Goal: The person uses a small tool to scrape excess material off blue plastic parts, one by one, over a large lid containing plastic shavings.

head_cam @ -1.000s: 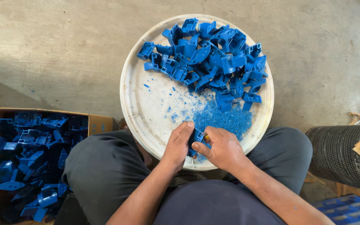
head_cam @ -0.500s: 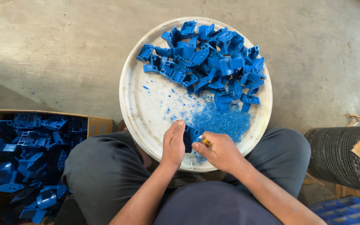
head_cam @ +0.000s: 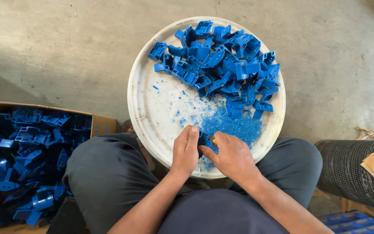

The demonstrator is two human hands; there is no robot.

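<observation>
In the head view we find the left hand (head_cam: pixel 185 151) and the right hand (head_cam: pixel 232 157) meeting at the six o'clock rim of a round white tray (head_cam: pixel 152 112), fingers of both pressed together around a small blue plastic part (head_cam: pixel 204 139) pinched between them, with a yellow-tipped object showing at the right thumb. We note a heap of blue moulded parts (head_cam: pixel 221 65) at the tray's twelve to three o'clock, blue shavings (head_cam: pixel 234 125) near five o'clock, an open brown cardboard box (head_cam: pixel 102 123) of similar blue pieces at nine o'clock, and a dark ribbed cylinder (head_cam: pixel 347 171) at four o'clock.
</observation>
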